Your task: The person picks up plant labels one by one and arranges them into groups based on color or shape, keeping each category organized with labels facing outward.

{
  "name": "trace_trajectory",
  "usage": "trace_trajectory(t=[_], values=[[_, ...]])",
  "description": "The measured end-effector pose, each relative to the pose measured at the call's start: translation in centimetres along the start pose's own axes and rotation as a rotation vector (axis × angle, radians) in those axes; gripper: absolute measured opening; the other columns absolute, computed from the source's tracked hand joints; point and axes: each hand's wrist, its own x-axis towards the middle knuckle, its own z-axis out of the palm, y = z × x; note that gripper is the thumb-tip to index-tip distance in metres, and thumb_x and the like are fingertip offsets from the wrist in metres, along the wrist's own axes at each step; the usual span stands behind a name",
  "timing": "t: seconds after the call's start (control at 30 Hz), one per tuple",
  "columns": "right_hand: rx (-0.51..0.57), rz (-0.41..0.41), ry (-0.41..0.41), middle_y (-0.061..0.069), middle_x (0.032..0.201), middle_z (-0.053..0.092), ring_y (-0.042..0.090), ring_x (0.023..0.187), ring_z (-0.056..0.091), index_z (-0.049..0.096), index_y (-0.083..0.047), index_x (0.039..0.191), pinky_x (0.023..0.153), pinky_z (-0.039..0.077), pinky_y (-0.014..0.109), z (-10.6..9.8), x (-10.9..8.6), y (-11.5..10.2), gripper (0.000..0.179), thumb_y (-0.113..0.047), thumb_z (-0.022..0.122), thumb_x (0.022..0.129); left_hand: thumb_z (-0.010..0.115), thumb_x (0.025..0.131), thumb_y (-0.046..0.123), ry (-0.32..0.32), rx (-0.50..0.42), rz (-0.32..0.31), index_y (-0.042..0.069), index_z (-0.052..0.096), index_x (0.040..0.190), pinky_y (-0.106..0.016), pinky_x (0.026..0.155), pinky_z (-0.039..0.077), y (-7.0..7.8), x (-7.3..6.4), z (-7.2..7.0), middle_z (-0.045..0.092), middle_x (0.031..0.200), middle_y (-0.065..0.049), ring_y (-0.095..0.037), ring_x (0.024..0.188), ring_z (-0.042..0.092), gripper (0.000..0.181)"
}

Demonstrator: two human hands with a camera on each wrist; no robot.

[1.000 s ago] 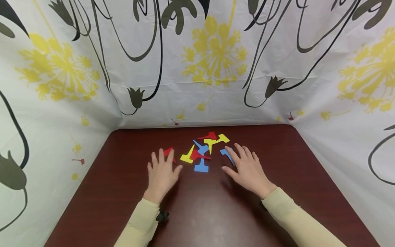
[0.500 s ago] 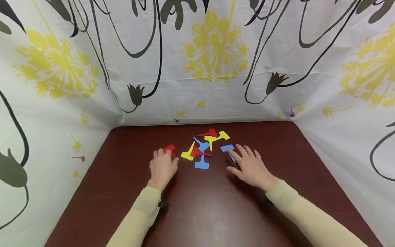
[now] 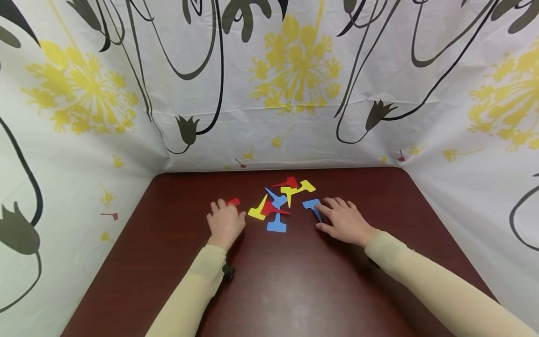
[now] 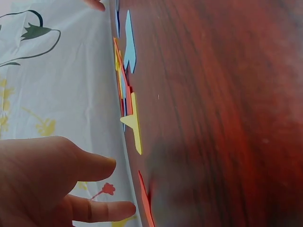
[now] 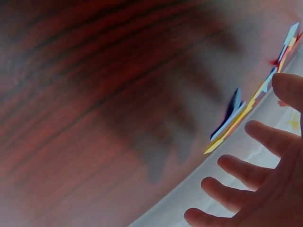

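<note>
Several flat T-shaped plant labels lie on the table. My left hand [image 3: 226,223] hovers by a red label [image 3: 233,202] at the left, partly covering it in the head view. In the left wrist view, a gap separates thumb and finger, with that red label [image 4: 146,198] beyond them. On the other side, my right hand [image 3: 346,222] reaches over the tip of a blue label [image 3: 311,204], fingers spread in the right wrist view. Between the hands, a yellow label [image 3: 257,212], a red one [image 3: 269,209] and a blue one [image 3: 276,227] lie close together, some overlapping.
Farther back are another blue label [image 3: 279,201], two yellow labels, one of them the rightmost yellow label [image 3: 308,186], and a red label [image 3: 291,182]. The dark red-brown table [image 3: 269,290] ends at a white patterned cloth [image 3: 236,135] behind and at both sides.
My left hand's fingers have drawn in from a wide spread beside the red label. My right hand has shifted slightly right, uncovering more of the blue label. The labels stay put.
</note>
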Motion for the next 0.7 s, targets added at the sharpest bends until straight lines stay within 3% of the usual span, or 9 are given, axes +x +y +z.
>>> trace_trajectory(t=[0.17, 0.3, 0.53, 0.7], values=[[-0.005, -0.013, -0.010, 0.018, 0.147, 0.047, 0.042, 0.135, 0.041, 0.054, -0.018, 0.147, 0.103, 0.033, 0.071, 0.0, 0.8, 0.3, 0.065, -0.052, 0.066, 0.093, 0.067, 0.093, 0.041, -0.030, 0.017, -0.048, -0.003, 0.075, 0.108, -0.072, 0.102, 0.034, 0.2, 0.6, 0.3, 0.045, 0.141, -0.034, -0.056, 0.134, 0.035, 0.047], [0.011, -0.038, -0.014, 0.019, 0.147, 0.047, 0.041, 0.135, 0.041, 0.053, -0.017, 0.148, 0.103, 0.033, 0.071, 0.2, 1.6, 1.0, 0.064, -0.048, 0.067, 0.094, 0.067, 0.093, 0.041, -0.030, 0.053, -0.068, -0.004, 0.075, 0.106, -0.071, 0.098, 0.037, 0.4, 0.9, 0.4, 0.047, 0.137, -0.034, -0.056, 0.129, 0.041, 0.047], [0.026, -0.053, -0.033, 0.019, 0.148, 0.046, 0.039, 0.136, 0.040, 0.052, -0.019, 0.148, 0.104, 0.033, 0.070, 0.7, 2.4, 2.4, 0.061, -0.045, 0.066, 0.095, 0.068, 0.092, 0.044, -0.036, 0.094, -0.117, -0.003, 0.071, 0.092, -0.058, 0.078, 0.047, 0.6, 1.4, 0.8, 0.048, 0.102, -0.023, -0.041, 0.093, 0.050, 0.046], [0.015, -0.070, -0.043, 0.019, 0.148, 0.046, 0.040, 0.136, 0.040, 0.051, -0.018, 0.149, 0.103, 0.032, 0.071, 1.3, 2.6, 2.7, 0.061, -0.045, 0.065, 0.096, 0.067, 0.093, 0.042, -0.090, 0.092, -0.135, -0.002, 0.072, 0.086, -0.045, 0.056, 0.053, 0.8, 1.7, 0.9, 0.052, 0.081, -0.018, -0.033, 0.067, 0.056, 0.045]])
